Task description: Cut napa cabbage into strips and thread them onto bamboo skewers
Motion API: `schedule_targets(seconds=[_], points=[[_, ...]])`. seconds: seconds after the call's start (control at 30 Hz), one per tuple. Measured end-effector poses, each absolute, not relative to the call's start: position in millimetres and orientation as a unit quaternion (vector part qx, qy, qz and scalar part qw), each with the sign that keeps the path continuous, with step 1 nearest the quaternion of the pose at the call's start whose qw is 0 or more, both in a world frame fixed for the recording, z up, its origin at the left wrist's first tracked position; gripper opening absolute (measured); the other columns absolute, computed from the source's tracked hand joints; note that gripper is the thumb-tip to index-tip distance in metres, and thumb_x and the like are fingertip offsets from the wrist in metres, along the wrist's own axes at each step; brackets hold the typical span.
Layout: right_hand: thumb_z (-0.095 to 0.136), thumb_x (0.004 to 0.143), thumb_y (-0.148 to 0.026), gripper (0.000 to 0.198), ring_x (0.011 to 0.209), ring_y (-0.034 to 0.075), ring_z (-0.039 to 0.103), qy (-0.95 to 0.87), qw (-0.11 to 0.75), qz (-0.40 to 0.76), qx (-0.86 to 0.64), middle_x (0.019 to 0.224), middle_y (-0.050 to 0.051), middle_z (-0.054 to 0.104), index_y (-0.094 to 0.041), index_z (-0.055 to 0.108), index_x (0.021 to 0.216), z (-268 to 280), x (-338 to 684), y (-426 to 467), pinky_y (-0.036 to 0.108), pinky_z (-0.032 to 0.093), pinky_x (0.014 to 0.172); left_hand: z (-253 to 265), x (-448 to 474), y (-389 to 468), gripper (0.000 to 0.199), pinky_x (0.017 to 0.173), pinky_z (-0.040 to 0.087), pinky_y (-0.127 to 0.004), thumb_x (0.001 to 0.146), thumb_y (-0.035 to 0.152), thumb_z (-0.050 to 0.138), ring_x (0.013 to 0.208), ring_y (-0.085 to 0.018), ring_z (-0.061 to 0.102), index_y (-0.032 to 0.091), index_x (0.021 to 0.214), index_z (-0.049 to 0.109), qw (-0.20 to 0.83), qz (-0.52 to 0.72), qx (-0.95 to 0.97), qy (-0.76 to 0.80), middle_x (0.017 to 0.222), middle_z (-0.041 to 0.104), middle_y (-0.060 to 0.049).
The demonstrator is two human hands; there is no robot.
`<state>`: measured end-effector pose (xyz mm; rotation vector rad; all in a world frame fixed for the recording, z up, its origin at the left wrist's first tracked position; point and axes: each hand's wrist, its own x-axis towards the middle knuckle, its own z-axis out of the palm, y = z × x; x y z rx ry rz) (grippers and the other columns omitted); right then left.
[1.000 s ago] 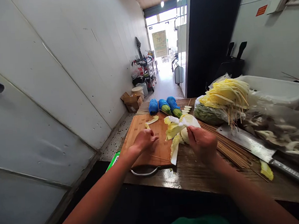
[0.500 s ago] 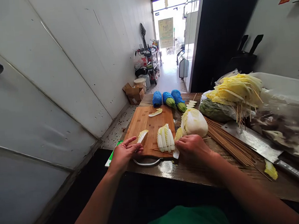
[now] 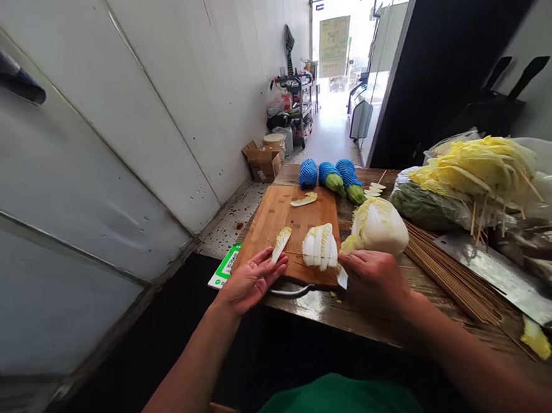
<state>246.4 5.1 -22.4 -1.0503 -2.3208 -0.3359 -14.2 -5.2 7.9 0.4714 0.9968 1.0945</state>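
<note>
My left hand (image 3: 255, 281), palm turned up, holds a strip of napa cabbage leaf (image 3: 282, 243) between thumb and fingers, over the near left of the wooden cutting board (image 3: 276, 212). To its right, several white cabbage strips (image 3: 319, 247) are threaded on thin bamboo skewers, whose tips point at my left hand. My right hand (image 3: 374, 275) is closed around the skewers' other end, beside the board's right edge; its fingers hide the grip. Another white piece (image 3: 343, 277) hangs by its fingertips. Right behind that hand sits a cabbage head (image 3: 381, 226).
One loose cabbage piece (image 3: 303, 200) lies farther up the board. Squashes in blue foam nets (image 3: 334, 178) stand behind it. To the right are loose skewers (image 3: 452, 270), a cleaver (image 3: 505, 280) and a heap of skewered cabbage (image 3: 484, 169). A wall runs along the left.
The view has swung left, so things appear farther right. My left hand has turned more palm up and brought its cabbage strip slightly closer to the skewer tips. My right hand keeps its grip.
</note>
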Motion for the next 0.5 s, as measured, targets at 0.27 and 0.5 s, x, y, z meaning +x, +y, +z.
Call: schedule_targets(seconds=[0.27,0.5], points=[[0.045,0.083,-0.013,0.018,0.057,0.010,0.049,-0.866,0.280,-0.149,-0.386,0.063,0.000,0.060,-0.017,0.063,0.080,-30,241,5,0.024,0.025,0.053,0,-9,8,0.009,0.061,0.055,-0.021,0.076,0.010,0.059,0.070,-0.014,0.065,0.007,0.085,0.058,0.686,0.482,0.233,0.492,0.079,0.066,-0.009],[0.044,0.083,-0.013,0.020,0.058,0.010,0.050,-0.856,0.296,-0.166,-0.389,0.064,0.000,0.061,-0.017,0.064,0.084,-27,240,2,0.023,0.027,0.053,7,-8,8,0.009,0.042,0.045,-0.013,0.076,0.010,0.059,0.049,-0.005,0.055,0.007,0.082,0.063,0.705,0.486,0.169,0.487,0.072,0.065,-0.006]])
